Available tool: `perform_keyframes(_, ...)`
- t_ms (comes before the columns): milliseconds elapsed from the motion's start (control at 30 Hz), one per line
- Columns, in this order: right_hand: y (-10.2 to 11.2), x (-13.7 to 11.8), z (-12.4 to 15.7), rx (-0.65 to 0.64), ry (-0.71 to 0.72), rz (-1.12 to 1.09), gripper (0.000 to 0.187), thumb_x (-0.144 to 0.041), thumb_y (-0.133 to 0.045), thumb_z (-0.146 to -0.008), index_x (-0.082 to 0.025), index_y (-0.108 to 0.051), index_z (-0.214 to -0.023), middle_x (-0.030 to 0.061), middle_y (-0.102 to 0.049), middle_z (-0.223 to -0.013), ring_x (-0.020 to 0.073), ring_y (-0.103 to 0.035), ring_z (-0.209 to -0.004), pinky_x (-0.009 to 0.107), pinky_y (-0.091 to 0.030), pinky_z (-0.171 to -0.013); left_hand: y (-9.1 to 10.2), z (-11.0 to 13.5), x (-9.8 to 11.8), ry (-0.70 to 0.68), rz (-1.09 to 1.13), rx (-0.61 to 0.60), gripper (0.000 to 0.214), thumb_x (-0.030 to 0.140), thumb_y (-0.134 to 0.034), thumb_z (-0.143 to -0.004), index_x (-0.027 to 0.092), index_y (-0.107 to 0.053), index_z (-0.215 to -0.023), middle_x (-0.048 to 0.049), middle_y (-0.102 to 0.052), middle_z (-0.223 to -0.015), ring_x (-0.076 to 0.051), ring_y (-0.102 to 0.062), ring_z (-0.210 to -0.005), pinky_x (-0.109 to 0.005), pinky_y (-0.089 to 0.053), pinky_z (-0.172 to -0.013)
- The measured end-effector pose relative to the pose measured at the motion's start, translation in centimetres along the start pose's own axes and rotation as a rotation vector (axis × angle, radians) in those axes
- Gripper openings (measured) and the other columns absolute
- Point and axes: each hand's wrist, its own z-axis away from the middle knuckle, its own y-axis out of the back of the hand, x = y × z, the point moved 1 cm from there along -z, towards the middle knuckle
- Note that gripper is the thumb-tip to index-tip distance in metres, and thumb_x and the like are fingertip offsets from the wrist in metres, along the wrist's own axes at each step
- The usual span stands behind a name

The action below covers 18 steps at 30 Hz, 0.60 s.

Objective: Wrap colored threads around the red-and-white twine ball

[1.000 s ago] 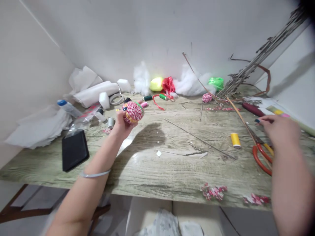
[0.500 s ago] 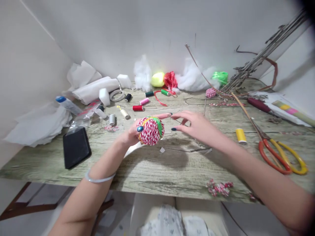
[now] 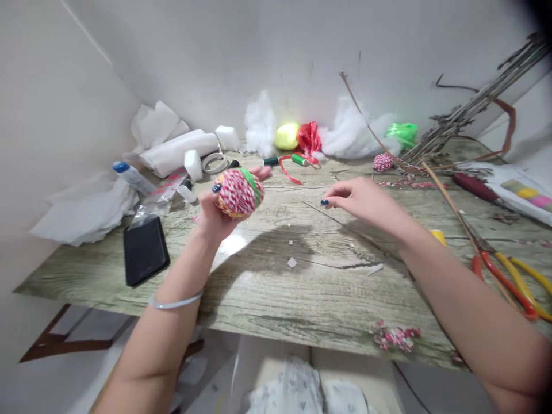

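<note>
My left hand (image 3: 215, 210) is raised over the left middle of the wooden table (image 3: 267, 293) and wraps a ball (image 3: 238, 192) wound in red-and-white twine with a green and yellow band. My right hand (image 3: 360, 198) hovers to the right of the ball, about a hand's width away, with thumb and forefinger pinched together. Whether a thread lies between those fingertips is too fine to make out. A thin twig (image 3: 345, 227) lies on the table below the right hand.
A black phone (image 3: 145, 257) lies at the left. Thread spools (image 3: 298, 159), a smaller twine ball (image 3: 382, 163), stuffing (image 3: 353, 138), white paper (image 3: 86, 210) and a glue bottle (image 3: 131, 176) line the back. Red-and-yellow scissors (image 3: 513, 279) and dry branches (image 3: 474, 109) are at the right.
My left hand lifted the ball up and to the left. My right hand came from the scissors side toward the ball, then drew back right with its fingers pinched.
</note>
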Motion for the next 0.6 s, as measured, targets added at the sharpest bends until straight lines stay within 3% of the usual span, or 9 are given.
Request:
perform_keyframes(100,0.3,-0.1,-0.2,-0.024,-0.035,-0.059,0.021,-0.035,-0.062,-0.083,-0.020,-0.076,-0.081,0.0015,-0.075,-0.077,0.0148,-0.059,-0.064,0.029,-0.036,-0.060,-0.2,0.4,-1.1,0.183,-0.148,-0.246,0.080,0.068,-0.065,-0.070,0.013,-0.063,-0.127,-0.0191,-0.064,-0.128,-0.028,-0.068,-0.092,-0.032,-0.056,-0.066)
perform_keyframes(200,0.7,-0.5,-0.2,-0.032,-0.043,-0.101,0.022,-0.037,-0.062,-0.083,-0.019,-0.076,-0.083,0.0024,-0.075,-0.078,0.0141,-0.057,-0.064,0.029,-0.036,-0.060,-1.0,0.8,-1.7,0.276,-0.304,-0.428,0.088,0.072,-0.066,-0.070,0.012,-0.059,-0.134,-0.0202,-0.057,-0.139,-0.034,-0.064,-0.110,-0.041,-0.054,-0.090)
perform_keyframes(333,0.6,-1.0,-0.1,-0.056,-0.011,-0.201,0.023,-0.040,-0.063,-0.083,-0.019,-0.074,-0.082,0.0038,-0.075,-0.080,0.0161,-0.062,-0.071,0.030,-0.041,-0.065,-2.3,0.8,-1.8,0.275,-0.391,-0.520,0.086,0.070,-0.065,-0.074,0.018,-0.053,-0.141,-0.0171,-0.046,-0.151,-0.038,-0.053,-0.130,-0.048,-0.046,-0.106)
perform_keyframes(500,-0.1,-1.5,0.0,-0.122,-0.003,-0.324,0.017,-0.034,-0.064,-0.082,-0.019,-0.072,-0.082,0.0033,-0.075,-0.081,0.0167,-0.066,-0.076,0.030,-0.046,-0.071,-3.3,0.5,-2.3,0.096,-0.442,-0.545,0.082,0.070,-0.063,-0.076,0.017,-0.055,-0.139,-0.0158,-0.043,-0.153,-0.037,-0.033,-0.146,-0.050,-0.024,-0.121)
perform_keyframes(600,-0.5,-1.7,0.0,-0.143,0.007,-0.344,0.015,-0.032,-0.064,-0.081,-0.019,-0.072,-0.081,0.0037,-0.076,-0.084,0.0173,-0.068,-0.080,0.030,-0.047,-0.074,-3.5,0.4,-2.6,0.052,-0.421,-0.552,0.080,0.067,-0.063,-0.078,0.017,-0.054,-0.140,-0.0168,-0.045,-0.152,-0.037,-0.035,-0.145,-0.050,-0.026,-0.120)
